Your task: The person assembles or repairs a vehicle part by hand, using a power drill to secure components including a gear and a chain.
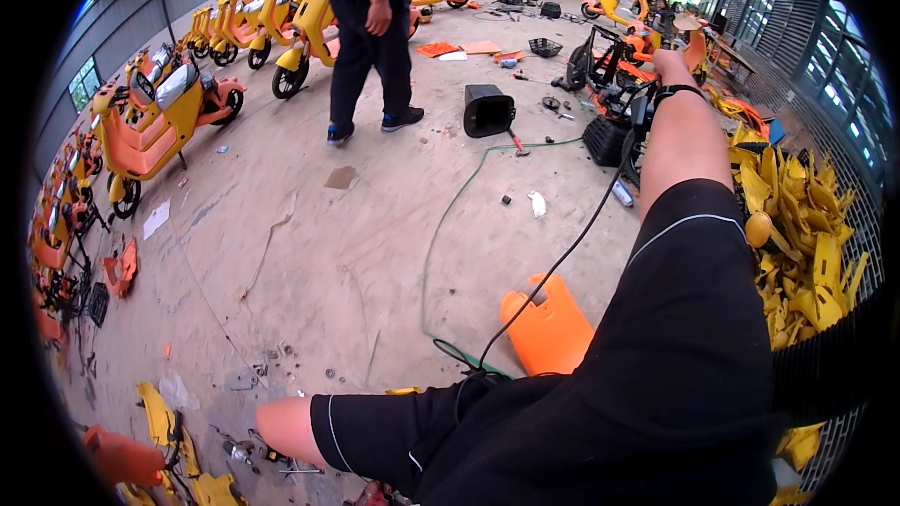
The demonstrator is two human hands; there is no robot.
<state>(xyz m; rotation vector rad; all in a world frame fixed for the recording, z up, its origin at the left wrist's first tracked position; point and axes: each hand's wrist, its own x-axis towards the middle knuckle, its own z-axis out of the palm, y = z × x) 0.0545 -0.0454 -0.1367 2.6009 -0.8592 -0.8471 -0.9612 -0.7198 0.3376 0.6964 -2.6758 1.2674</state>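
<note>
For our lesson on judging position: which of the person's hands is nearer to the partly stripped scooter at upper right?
Right. The right hand is beside the stripped scooter; the left arm is far off at lower left, its hand unseen.

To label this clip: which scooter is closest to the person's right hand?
The partly stripped scooter at upper right, its black tubular frame exposed, beside the bare right hand; the yellow-panelled scooters stand farther off.

There are dozens of yellow-and-orange scooters [150,136], one black square plastic bin [476,112], one red-handled hammer [516,141], one standing person in dark clothes [368,47].
</note>
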